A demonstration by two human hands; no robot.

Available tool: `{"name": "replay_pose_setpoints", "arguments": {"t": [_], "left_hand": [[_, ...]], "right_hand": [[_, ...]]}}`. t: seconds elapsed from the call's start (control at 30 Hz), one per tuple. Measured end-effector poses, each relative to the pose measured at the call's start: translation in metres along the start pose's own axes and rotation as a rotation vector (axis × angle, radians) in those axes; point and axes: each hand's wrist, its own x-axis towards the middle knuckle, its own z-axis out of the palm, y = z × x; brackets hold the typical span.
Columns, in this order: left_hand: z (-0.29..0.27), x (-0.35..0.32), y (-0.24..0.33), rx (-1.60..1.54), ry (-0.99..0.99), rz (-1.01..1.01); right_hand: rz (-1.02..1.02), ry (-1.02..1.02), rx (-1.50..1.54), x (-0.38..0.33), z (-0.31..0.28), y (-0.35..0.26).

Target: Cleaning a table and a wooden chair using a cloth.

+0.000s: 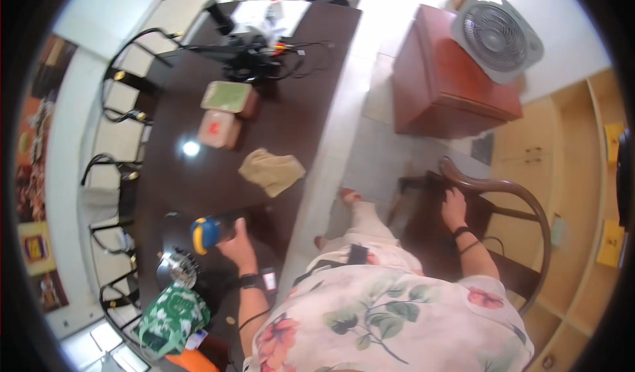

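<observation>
My left hand (239, 248) is over the dark table (291, 121), thumb up and fingers curled. It appears to grip a blue and yellow round-ended object (205, 234) by a dark part; its exact kind is unclear. To my right, my right hand (454, 210) is empty, with its fingers stretched out. It is over the dark seat of a wooden chair (529, 203), close to the end of the curved armrest; whether it touches the chair I cannot tell. A crumpled tan cloth (271, 171) lies on the table beyond my left hand.
Two small boxes (228, 99) and black gear with cables (251, 58) occupy the far table. A shiny metal object (178, 267) and a green patterned bag (173, 316) are near left. A grey fan (496, 33) stands on a red-brown cabinet (456, 74). Chairs line the left side.
</observation>
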Motion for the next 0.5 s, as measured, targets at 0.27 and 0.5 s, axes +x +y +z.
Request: {"name": "replay_pose_setpoints", "arguments": {"t": [0.27,0.5], "left_hand": [[0.005,0.002,-0.013,0.110,-0.102,-0.020],[-0.013,-0.038,-0.011,0.233,0.024,-0.144]], "right_hand": [[0.207,-0.306,-0.111,0.093,-0.053,0.001],[-0.543,-0.136,0.089,0.115,-0.015,-0.058]]}}
